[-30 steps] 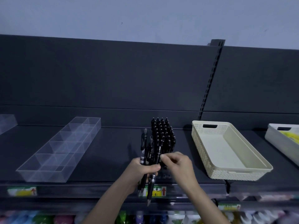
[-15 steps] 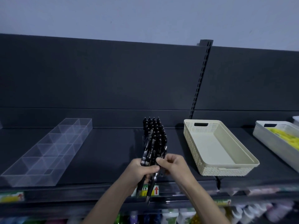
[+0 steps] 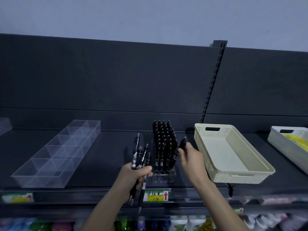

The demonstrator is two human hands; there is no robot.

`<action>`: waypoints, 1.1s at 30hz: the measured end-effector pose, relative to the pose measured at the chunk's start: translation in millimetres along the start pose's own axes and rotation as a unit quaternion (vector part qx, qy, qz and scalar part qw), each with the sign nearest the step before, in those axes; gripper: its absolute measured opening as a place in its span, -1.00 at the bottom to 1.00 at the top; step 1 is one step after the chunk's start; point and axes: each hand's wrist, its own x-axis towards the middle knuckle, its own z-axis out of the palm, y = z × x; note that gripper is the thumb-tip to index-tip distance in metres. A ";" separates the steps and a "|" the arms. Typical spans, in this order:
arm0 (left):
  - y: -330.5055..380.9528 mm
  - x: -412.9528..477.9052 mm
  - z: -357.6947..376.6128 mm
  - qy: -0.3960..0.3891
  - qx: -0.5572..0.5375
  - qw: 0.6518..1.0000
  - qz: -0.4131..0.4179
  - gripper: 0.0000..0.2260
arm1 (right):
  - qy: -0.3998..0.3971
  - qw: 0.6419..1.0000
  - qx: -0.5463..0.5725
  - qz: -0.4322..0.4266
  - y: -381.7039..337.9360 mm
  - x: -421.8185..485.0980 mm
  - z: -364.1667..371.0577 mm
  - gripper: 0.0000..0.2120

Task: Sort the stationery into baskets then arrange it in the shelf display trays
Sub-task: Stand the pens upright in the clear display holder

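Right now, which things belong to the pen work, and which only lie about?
In use: left hand, bundle of pens, right hand, single pen, pen stand.
Lying about: cream basket, clear divided tray, white basket.

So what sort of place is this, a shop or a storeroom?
Most likely a stationery shop. The dark shelf has a yellow price tag with a red arrow on its front edge, a clear rack packed with black pens stands on it, and the backing has a slotted retail upright.
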 end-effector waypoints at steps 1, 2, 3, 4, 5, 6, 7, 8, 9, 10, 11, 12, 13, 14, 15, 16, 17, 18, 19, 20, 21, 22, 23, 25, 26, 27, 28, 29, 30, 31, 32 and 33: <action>-0.7 0.5 -1.0 0.001 -0.004 1.000 -0.001 -0.88 | -0.008 1.000 -0.010 0.000 -2.3 2.1 0.9 -0.76; -1.5 1.1 -1.8 0.001 -0.006 1.000 -0.004 -0.86 | -0.013 1.000 -0.020 -0.001 -4.1 3.6 1.3 -0.70; -2.1 1.5 -2.5 0.000 -0.007 1.000 -0.007 -0.85 | -0.013 1.000 -0.026 -0.002 -5.1 4.3 2.1 -0.67; -2.8 2.1 -3.2 -0.002 -0.009 1.000 -0.009 -0.85 | -0.011 1.000 -0.028 -0.001 -4.8 4.5 3.7 -0.67; -3.4 2.5 -3.9 -0.003 -0.013 1.000 -0.012 -0.86 | -0.011 1.000 -0.029 0.002 -3.1 4.0 6.4 -0.71; -4.3 3.0 -4.6 -0.005 -0.017 1.000 -0.015 -0.88 | -0.015 0.999 -0.034 0.007 -0.6 3.1 10.2 -0.77; -5.2 3.3 -5.2 -0.009 -0.021 1.000 -0.017 -0.89 | -0.022 0.999 -0.040 0.015 2.4 1.7 14.8 -0.83; -6.1 3.6 -5.6 -0.015 -0.024 0.999 -0.016 -0.91 | -0.031 0.998 -0.046 0.024 5.5 0.3 20.0 -0.86; -6.7 3.6 -6.0 -0.021 -0.025 0.999 -0.015 -0.92 | -0.036 0.998 -0.046 0.035 8.7 -1.3 25.0 -0.88; -7.4 3.7 -6.6 -0.024 -0.023 0.999 -0.014 -0.91 | -0.037 0.997 -0.042 0.049 11.0 -2.5 29.4 -0.90; -8.1 4.4 -7.2 -0.024 -0.021 0.999 -0.013 -0.87 | -0.036 0.997 -0.035 0.063 12.2 -3.3 32.9 -0.90; -8.9 5.7 -8.0 -0.022 -0.021 0.999 -0.012 -0.81 | -0.035 0.996 -0.030 0.076 12.7 -4.1 35.1 -0.89; -9.3 6.6 -8.9 -0.021 -0.020 0.999 -0.013 -0.77 | -0.034 0.995 -0.028 0.084 13.4 -5.0 36.6 -0.88; -9.9 7.4 -9.6 -0.023 -0.020 0.999 -0.012 -0.78 | -0.034 0.995 -0.029 0.089 14.1 -5.6 37.6 -0.87; -10.5 8.0 -10.1 -0.026 -0.019 0.999 -0.011 -0.82 | -0.033 0.995 -0.032 0.089 15.0 -6.4 38.3 -0.86; -11.1 8.2 -10.4 -0.029 -0.019 0.999 -0.009 -0.85 | -0.032 0.995 -0.036 0.088 15.5 -7.3 38.6 -0.85; -11.7 8.5 -10.7 -0.030 -0.020 0.999 -0.006 -0.86 | -0.030 0.995 -0.037 0.083 16.4 -8.0 39.0 -0.85; -12.0 8.8 -10.6 -0.029 -0.021 0.999 -0.002 -0.85 | -0.028 0.996 -0.038 0.079 16.9 -8.7 39.3 -0.86; -12.1 9.2 -10.5 -0.026 -0.020 0.999 0.003 -0.84 | -0.026 0.996 -0.039 0.075 17.6 -9.2 39.6 -0.86; -11.7 9.4 -10.2 -0.023 -0.016 1.000 0.006 -0.81 | -0.026 0.996 -0.039 0.073 17.6 -9.3 39.6 -0.87; -11.0 9.6 -9.8 -0.020 -0.012 1.000 0.010 -0.78 | -0.027 0.996 -0.037 0.072 18.3 -9.2 39.8 -0.87; -10.2 9.7 -9.4 -0.017 -0.010 1.000 0.014 -0.75 | -0.030 0.996 -0.037 0.074 18.3 -9.3 38.8 -0.87; -8.9 9.5 -8.8 -0.017 -0.012 1.000 0.018 -0.74 | -0.028 0.996 -0.035 0.079 18.3 -9.5 36.9 -0.86; -6.0 8.8 -8.1 -0.020 -0.016 0.999 0.024 -0.77 | -0.002 0.996 -0.021 0.085 16.4 -12.2 31.0 -0.84; -4.8 8.2 -7.9 -0.024 -0.014 0.999 0.027 -0.80 | 0.018 0.997 -0.002 0.079 12.4 -15.3 27.8 -0.86; -3.9 7.6 -7.7 -0.028 -0.010 0.999 0.030 -0.84 | 0.031 0.997 0.028 0.070 5.8 -18.8 24.8 -0.88; -3.2 7.0 -7.3 -0.032 -0.009 0.999 0.032 -0.88 | 0.027 0.995 0.067 0.062 -3.3 -21.9 22.3 -0.87; -2.9 6.8 -6.9 -0.039 -0.009 0.999 0.035 -0.90 | 0.002 0.992 0.111 0.058 -13.7 -24.5 21.0 -0.86; -2.9 6.4 -6.0 -0.047 -0.009 0.998 0.038 -0.91 | -0.039 0.985 0.156 0.057 -24.1 -26.3 21.0 -0.85; -2.6 6.0 -4.4 -0.056 -0.007 0.998 0.041 -0.92 | -0.082 0.976 0.195 0.058 -32.2 -27.5 21.7 -0.81; -2.3 5.5 -2.6 -0.063 -0.007 0.997 0.042 -0.92 | -0.115 0.966 0.225 0.059 -37.6 -27.9 22.3 -0.77; -1.7 5.0 -1.1 -0.068 -0.009 0.997 0.041 -0.92 | -0.133 0.958 0.247 0.064 -40.0 -27.6 22.3 -0.74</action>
